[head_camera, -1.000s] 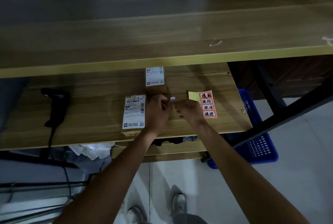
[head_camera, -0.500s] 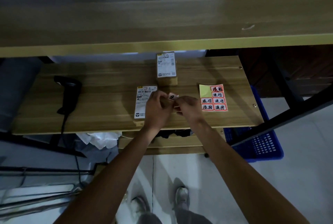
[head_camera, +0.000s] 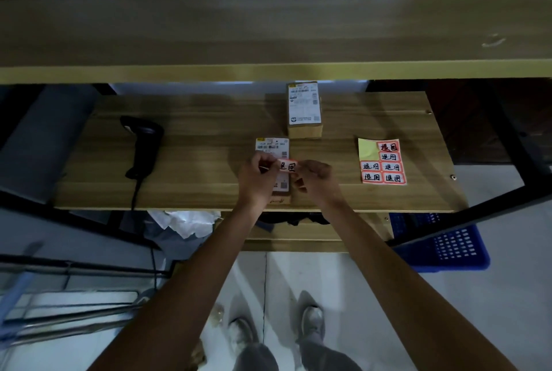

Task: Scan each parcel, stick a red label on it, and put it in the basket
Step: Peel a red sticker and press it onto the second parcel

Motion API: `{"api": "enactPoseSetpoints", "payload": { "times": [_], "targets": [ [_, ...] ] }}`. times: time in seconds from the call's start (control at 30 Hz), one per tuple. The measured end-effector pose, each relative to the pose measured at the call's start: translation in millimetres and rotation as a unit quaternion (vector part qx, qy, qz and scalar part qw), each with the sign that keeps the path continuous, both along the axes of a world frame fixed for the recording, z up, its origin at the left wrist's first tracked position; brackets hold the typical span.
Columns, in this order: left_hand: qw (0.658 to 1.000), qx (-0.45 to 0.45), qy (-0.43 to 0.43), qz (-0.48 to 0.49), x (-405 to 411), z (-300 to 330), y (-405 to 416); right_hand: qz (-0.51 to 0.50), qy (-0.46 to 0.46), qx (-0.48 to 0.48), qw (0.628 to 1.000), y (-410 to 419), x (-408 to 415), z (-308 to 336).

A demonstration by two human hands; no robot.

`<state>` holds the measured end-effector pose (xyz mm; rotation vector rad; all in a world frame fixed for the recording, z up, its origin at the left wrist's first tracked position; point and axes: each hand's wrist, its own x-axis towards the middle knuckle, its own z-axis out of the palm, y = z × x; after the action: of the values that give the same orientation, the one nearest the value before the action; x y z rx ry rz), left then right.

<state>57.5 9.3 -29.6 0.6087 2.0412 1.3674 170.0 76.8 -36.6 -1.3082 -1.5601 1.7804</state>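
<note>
Nearest the person, both hands meet over the front edge of the wooden shelf [head_camera: 194,191]. The left hand [head_camera: 258,182] and the right hand [head_camera: 316,179] each pinch one end of a single red label [head_camera: 287,165], fingers curled narrow around its edges, so the sticker is stretched flat between them with its written face up. Held taut like this it can go down without creasing or folding onto itself (my reading of the two-handed hold, not something shown). Whether the label already touches anything I cannot tell.

Directly under the hands lies the near parcel [head_camera: 273,151], a flat box with its white shipping slip upward; the label hangs across the slip's middle, so this looks like the sticking step, with the drop into the basket not yet done.

Off to the right of the right hand is the label sheet [head_camera: 383,166], with red labels left on it and a bare yellow corner. Beyond the hands, a second parcel [head_camera: 304,111] waits near the back of the shelf. Well to the left of the left hand lies the black scanner [head_camera: 143,143], cable trailing over the front edge. The blue basket [head_camera: 448,248] sits below and right of the right hand, on the floor.
</note>
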Motion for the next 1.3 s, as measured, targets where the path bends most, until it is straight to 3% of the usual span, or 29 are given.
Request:
{"api": "enactPoseSetpoints", "payload": {
  "times": [0.27,0.43,0.6,0.77,0.93,1.3],
  "targets": [
    [0.998,-0.046,0.032,-0.014,-31.1,4.3,18.2,-0.078,-0.046,0.057,0.994,21.4,-33.6,-2.6],
    [0.983,-0.103,0.14,-0.067,-40.2,3.3,40.9,-0.11,-0.123,0.132,0.977,34.7,-49.1,-0.2],
    [0.948,-0.161,0.274,-0.018,-38.2,-12.0,62.6,-0.199,-0.154,0.13,0.959,27.3,-72.7,-14.5],
    [0.952,-0.171,0.254,-0.003,-43.7,-32.1,69.2,-0.27,-0.12,0.13,0.946,14.0,-90.7,-30.0],
    [0.965,-0.13,0.229,0.009,-48.4,-36.2,68.4,-0.266,-0.132,0.152,0.943,12.9,-92.5,-39.7],
    [0.959,-0.154,0.239,0.013,-48.6,-40.4,66.3,-0.276,-0.123,0.185,0.935,14.0,-91.7,-46.8]
  ]
}}
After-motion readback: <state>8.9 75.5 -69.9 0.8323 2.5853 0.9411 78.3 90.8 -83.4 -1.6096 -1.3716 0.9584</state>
